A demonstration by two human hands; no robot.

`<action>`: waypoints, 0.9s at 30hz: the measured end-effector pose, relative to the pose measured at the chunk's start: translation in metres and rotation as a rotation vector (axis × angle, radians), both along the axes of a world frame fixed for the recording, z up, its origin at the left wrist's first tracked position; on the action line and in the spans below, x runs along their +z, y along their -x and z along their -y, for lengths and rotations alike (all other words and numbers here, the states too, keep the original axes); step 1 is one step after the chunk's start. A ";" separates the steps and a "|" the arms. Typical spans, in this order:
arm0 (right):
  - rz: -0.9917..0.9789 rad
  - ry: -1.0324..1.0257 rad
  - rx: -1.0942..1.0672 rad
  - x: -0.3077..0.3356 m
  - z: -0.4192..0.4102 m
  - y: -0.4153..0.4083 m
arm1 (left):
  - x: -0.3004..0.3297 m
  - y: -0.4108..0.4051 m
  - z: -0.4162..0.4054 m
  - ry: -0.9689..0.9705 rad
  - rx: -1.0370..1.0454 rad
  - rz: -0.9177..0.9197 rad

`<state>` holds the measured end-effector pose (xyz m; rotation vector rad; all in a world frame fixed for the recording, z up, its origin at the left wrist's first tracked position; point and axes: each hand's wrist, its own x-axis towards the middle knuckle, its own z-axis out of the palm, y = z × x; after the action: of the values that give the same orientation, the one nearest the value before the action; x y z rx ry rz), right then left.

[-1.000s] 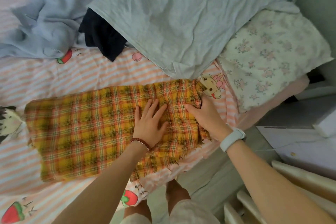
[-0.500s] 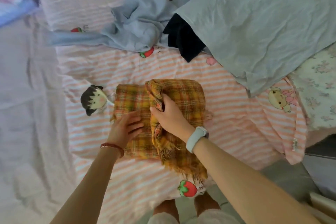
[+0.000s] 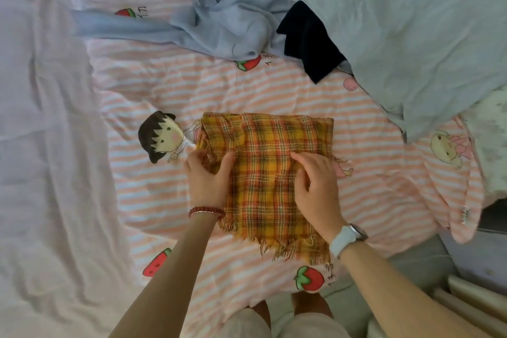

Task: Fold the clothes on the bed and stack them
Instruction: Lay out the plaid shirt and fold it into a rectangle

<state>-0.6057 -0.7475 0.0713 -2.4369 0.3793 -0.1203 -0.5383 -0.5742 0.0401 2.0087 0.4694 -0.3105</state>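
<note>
A yellow and orange plaid scarf (image 3: 270, 162) lies folded into a rough square on the striped bed, its fringe toward me. My left hand (image 3: 207, 177) pinches the scarf's left edge between thumb and fingers. My right hand (image 3: 315, 181) rests on the scarf's right half with its fingers bent into the cloth. Farther back lie a crumpled light blue garment (image 3: 227, 16), a dark navy garment (image 3: 310, 41) and a large pale grey-green garment (image 3: 411, 30), none of them folded.
The pink-and-white striped bedsheet (image 3: 370, 181) with cartoon prints covers the bed. A lilac sheet (image 3: 41, 145) lies on the left. A floral pillow (image 3: 491, 132) sits at the right edge. The bed's near edge runs just in front of my legs.
The long scarf has been folded over leftward into a square. My right hand let go of the bunched end and now lies on top; my left hand moved to the left edge.
</note>
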 end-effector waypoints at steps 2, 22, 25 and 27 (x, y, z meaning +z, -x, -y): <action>-0.060 0.192 0.060 -0.010 0.005 0.009 | -0.004 -0.006 0.007 -0.145 -0.037 -0.087; -0.434 0.285 0.284 -0.045 -0.019 0.007 | -0.015 -0.068 -0.028 0.074 0.047 -0.140; -0.255 0.241 0.178 -0.036 -0.015 0.008 | -0.012 -0.090 -0.016 0.021 -0.011 -0.207; -0.199 0.284 0.125 -0.034 -0.012 0.007 | -0.011 -0.099 -0.007 -0.123 -0.056 -0.159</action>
<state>-0.6131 -0.7354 0.0374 -2.7566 0.3126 0.1325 -0.4395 -0.5668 0.0289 2.1285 0.5439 -0.4894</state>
